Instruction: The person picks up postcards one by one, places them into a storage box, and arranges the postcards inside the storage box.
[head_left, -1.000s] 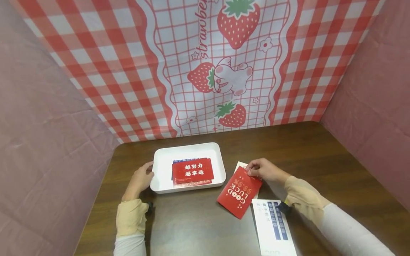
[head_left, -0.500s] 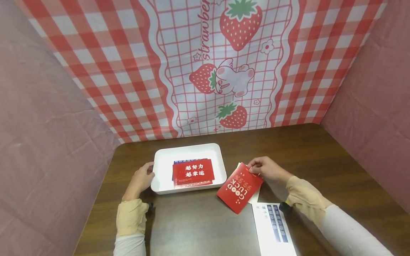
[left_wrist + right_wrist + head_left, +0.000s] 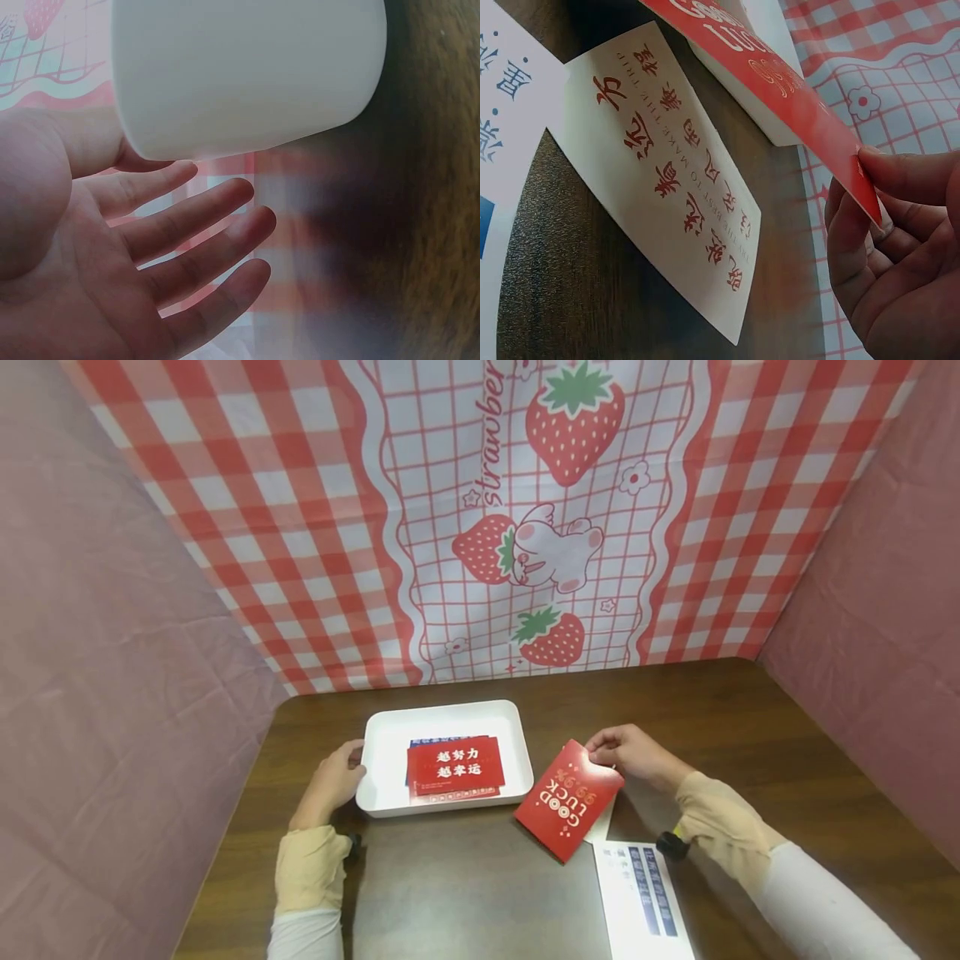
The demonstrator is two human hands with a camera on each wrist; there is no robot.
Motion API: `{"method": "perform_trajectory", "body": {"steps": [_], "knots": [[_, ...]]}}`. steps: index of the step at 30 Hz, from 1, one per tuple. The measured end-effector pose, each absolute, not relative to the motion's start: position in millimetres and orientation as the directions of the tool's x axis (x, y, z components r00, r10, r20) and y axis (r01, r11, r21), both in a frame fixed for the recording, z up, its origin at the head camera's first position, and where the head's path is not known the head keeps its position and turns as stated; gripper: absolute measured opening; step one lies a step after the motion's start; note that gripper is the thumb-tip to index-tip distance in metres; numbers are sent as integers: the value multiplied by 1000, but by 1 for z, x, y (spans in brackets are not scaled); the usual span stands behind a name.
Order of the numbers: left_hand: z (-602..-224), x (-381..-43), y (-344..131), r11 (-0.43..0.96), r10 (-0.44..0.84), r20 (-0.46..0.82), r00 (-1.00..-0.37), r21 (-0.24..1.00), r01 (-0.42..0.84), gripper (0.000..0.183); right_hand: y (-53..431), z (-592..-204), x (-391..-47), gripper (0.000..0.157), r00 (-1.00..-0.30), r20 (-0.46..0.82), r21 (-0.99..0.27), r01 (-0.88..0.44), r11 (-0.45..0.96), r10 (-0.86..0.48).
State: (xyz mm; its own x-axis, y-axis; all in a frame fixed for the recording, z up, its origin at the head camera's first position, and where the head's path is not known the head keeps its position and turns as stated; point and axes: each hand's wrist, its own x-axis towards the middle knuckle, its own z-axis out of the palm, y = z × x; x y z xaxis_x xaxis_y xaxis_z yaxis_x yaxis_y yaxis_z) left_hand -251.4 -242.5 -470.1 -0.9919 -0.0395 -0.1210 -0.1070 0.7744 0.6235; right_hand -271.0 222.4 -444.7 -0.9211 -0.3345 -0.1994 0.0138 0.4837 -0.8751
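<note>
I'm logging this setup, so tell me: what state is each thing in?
Right hand: pinching the GOOD LUCK card
GOOD LUCK card: tilted, held at one end
Left hand: at the white tray, fingers extended
White tray: upright, holding the card pile
Card pile: overlapping, red card on top
Cream card: print up
White card with blue print: on the table, print up
Strawberry cloth: hanging

In the head view, the GOOD LUCK card (image 3: 567, 800) hides most of the cream card (image 3: 602, 827). The near edge of the surface (image 3: 435, 893) lies outside the picture, and the white card (image 3: 641, 918) runs off there, some print lost in glare. Inside the tray (image 3: 386, 747), 1 top card (image 3: 455, 766), its small print unreadable, covers most of 2 others. The left wrist view crops the tray.
</note>
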Motion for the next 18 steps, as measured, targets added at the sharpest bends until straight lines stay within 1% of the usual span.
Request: {"method": "perform_trajectory", "body": {"steps": [3,10,18], "knots": [[-470,-252,-242,778,-40,-119,-992,619,-106,50,223,-442,-272,27,-916,-205,-877,15,479,-346],[-470,-252,-244,782,-46,-111,-993,615,-105,49,225,-438,-270,30,-913,-242,-883,68,464,-327],[-470,-251,-244,784,-40,-79,-996,616,-81,47,225,-435,-272,32,-922,-233,-895,78,440,-310]]}}
